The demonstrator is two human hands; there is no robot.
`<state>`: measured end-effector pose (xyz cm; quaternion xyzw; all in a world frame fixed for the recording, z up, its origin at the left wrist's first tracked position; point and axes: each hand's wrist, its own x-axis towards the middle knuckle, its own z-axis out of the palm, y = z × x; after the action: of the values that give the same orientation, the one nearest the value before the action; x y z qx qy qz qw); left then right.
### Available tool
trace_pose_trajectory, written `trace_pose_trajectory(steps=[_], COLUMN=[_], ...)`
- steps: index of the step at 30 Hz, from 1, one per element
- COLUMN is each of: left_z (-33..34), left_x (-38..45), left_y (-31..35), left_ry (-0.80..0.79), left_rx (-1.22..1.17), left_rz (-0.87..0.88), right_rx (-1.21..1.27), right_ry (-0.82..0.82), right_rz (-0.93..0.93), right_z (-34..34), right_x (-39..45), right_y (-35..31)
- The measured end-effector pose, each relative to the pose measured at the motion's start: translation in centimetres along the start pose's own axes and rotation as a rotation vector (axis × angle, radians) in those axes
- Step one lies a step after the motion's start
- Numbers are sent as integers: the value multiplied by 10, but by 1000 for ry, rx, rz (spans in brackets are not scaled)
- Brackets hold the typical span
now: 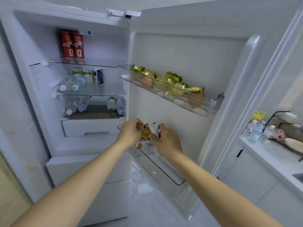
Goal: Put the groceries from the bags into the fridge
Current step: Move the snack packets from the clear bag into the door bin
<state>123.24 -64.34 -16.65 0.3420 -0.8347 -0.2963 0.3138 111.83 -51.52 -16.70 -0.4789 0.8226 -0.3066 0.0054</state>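
Observation:
The white fridge stands open, its door swung to the right. Both my hands hold a white and yellow snack packet at the near end of the lower door bin. My left hand grips the packet's crumpled top; my right hand holds its right side. The packet's bottom sits inside the bin. The upper door bin holds gold snack packets and eggs.
Inside the fridge, two red cartons stand on the top shelf, small milk cartons and water bottles on the middle one, more bottles below, above a white drawer. A counter with bottles and a dish rack lies to the right.

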Motion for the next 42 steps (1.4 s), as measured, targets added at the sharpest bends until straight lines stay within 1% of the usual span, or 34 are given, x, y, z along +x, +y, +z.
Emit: trace_pose_trajectory(steps=[4,8,13,17,20,23,27,31,34,37,42], left_z=[25,34,24,-13,-62,-121,-200,-263,-292,-304,-298], left_x=[5,9,13,6,-5,-20,-57,-127,-193,-261,-391], left_y=[-23,-38,-55,-60,-62,-71,-94,-113,-109,-90,-35], left_ry=[-90,-157,-116,-76,10,79,212,299,388,494,620], left_rx=[88,185,280,383,465,557,709,837,953,1040,1160], left_rz=[6,79,154,175,165,95,-69,-281,-417,-521,-688], right_rx=[-51,-84,-110,-152,-151,-134,-75,22,144,259,459], right_ry=[-29,-58,-82,-67,-40,-30,-68,-128,-197,-255,-389], right_rz=[50,49,51,-19,-128,-276,-501,-728,-886,-1069,-1366], right_z=[25,43,46,37,34,44,77,118,141,151,152], right_x=[-1,5,10,13,21,33,41,28,-4,-55,-169], right_y=[10,13,6,-20,-60,-109,-179,-252,-299,-333,-356])
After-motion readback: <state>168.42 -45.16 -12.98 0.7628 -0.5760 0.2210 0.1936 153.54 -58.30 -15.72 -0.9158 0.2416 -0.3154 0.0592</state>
